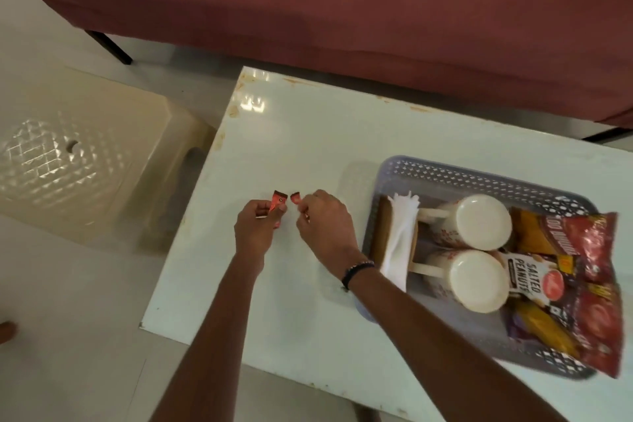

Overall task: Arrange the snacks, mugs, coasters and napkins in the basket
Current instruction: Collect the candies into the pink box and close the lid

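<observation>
A grey perforated basket (455, 172) sits on the right of the white table (294, 134). Inside it two white mugs lie on their sides, one (476, 221) behind the other (478, 279). A white napkin (400, 233) lies over brown coasters (382, 233) at the basket's left end. Snack packets fill the right end, among them salted peanuts (525, 279) and a red bag (597, 250). Left of the basket, my left hand (255, 233) grips a small red-orange sachet (278, 204). My right hand (325, 226) pinches another small red sachet (295, 198).
A beige plastic stool (82, 154) stands on the floor left of the table. A maroon sofa (342, 0) runs along the far side, with a black leg (113, 46) showing. A foot (7, 331) shows at the left edge.
</observation>
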A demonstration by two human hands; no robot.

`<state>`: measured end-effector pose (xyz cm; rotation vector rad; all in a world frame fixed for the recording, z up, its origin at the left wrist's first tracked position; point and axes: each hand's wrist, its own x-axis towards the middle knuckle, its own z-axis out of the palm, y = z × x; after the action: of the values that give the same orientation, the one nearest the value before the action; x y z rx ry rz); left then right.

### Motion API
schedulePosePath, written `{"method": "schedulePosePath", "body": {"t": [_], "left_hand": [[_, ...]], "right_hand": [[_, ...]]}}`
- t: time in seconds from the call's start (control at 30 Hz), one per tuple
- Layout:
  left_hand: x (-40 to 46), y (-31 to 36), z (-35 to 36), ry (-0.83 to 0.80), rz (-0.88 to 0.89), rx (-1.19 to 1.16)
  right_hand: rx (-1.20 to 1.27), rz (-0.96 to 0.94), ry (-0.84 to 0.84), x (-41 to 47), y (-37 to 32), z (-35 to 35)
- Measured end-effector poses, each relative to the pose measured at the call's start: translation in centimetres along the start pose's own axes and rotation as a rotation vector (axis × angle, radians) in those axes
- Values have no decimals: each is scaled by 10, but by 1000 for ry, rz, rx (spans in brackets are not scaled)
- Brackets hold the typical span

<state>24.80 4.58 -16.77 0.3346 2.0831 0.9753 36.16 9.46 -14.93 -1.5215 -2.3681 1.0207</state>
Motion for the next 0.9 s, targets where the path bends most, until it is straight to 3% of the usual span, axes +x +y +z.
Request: {"method": "schedulePosePath", "body": {"t": [0.17, 0.33, 0.57, 0.9], "left_hand": [[-92, 18, 30, 37, 59, -238], [-181, 44, 94, -88, 191, -271], [-286, 43, 229, -282, 215, -176], [-389, 38, 399, -350, 351, 3]], "right_hand": [[430, 114, 243, -60, 9, -62], [578, 237, 388, -120, 68, -139], [527, 409, 615, -214, 185, -228], [427, 726, 772, -297, 339, -294]]}}
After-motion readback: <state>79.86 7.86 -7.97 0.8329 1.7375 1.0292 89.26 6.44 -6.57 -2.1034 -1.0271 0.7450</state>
